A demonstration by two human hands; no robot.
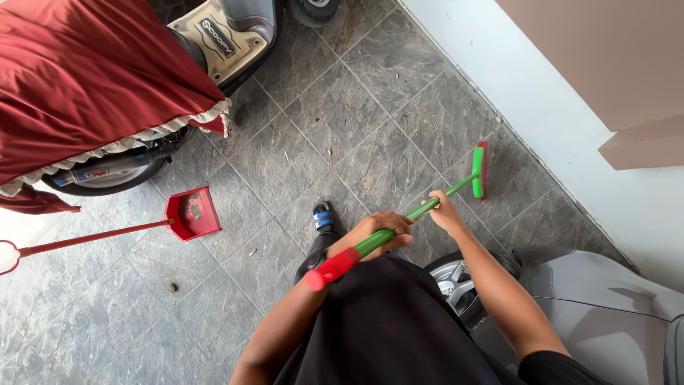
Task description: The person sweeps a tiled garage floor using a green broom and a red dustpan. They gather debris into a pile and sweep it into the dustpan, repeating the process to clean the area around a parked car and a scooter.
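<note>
- Gripping the green broom handle [420, 210], the left hand [381, 229] fingers are wrapping near its red end while the right hand [447, 212] fingers are closing lower down.
- The broom head [479, 170] is resting on the grey tiled floor [335, 114] near the white wall [563, 121].
- A red dustpan [191, 213] is lying beside a covered scooter [107, 93].

Colours here, quick rundown: broom [427, 207] has a bright green handle w/ a red grip cap at the top end, head is green w/ red bristles. Dustpan [191, 213] is all red, long red handle too. Floor tiles [335, 114] are dark grey w/ a mottled slate-ish pattern & lighter grout lines. Cloth cover [85, 78] over the scooter is deep red w/ cream fringe trim. Scooter footboard [217, 39] is beige. Sandal [323, 216] is black w/ blue straps. Car [598, 314] is grey, silver wheel. Wall [556, 107] is white, tan panel above. Person's clothes are black.
</note>
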